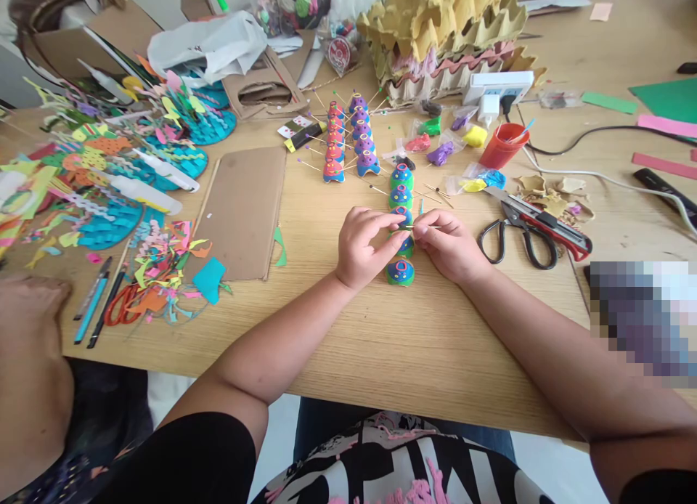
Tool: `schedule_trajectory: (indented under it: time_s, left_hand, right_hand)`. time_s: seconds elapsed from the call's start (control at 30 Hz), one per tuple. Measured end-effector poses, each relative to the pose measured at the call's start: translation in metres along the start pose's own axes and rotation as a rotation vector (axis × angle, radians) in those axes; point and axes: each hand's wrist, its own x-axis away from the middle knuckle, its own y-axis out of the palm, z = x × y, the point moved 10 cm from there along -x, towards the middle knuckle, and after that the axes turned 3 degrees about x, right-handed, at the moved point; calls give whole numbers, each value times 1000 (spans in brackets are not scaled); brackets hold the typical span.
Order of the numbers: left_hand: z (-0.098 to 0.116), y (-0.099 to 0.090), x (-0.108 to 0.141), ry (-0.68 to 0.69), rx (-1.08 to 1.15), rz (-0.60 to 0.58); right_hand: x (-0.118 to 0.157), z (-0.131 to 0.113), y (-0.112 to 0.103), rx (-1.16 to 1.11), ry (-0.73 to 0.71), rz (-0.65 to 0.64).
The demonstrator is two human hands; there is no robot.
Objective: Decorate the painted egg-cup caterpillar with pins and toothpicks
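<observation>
The fingers (381, 219) partly hide the blue-and-green strip (401, 197), and pixelation obscures an object (647, 319) at right.

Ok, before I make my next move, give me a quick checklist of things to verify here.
1. Thin stick held between the left hand and the right hand: ok.
2. Blue-and-green row resting on the table, below the hands: ok.
3. Left end of the stick in good shape: cannot tell; the left hand's grip obscures it.
4. Spare sticks nearby: ok, they lie right of the row.
5. Scissors and cutter put away: not ok; both lie out beyond the right hand.
6. Cutter blade retracted: cannot tell at this size.
</observation>
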Motion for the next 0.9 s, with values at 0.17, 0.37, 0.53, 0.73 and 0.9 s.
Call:
schedule_trajectory:
  time_s: [0.17,0.37,0.53,0.73,0.9]
  left_hand:
    - [0,-1,0,-1,-46,2]
    - [1,-2,-1,3,-38,10]
    - [0,0,0,6,-46,-10]
    - [-4,4,1,-30,-16,-53]
    - [-5,2,1,-63,-1,-40]
  right_hand:
    - [0,0,0,9,-30,2]
    - [2,0,4,66,-70,-41]
    - [4,-3,3,117,-110,-38]
    - [4,-6,-1,149,-125,-4]
    - [5,-6,-1,135,-134,4]
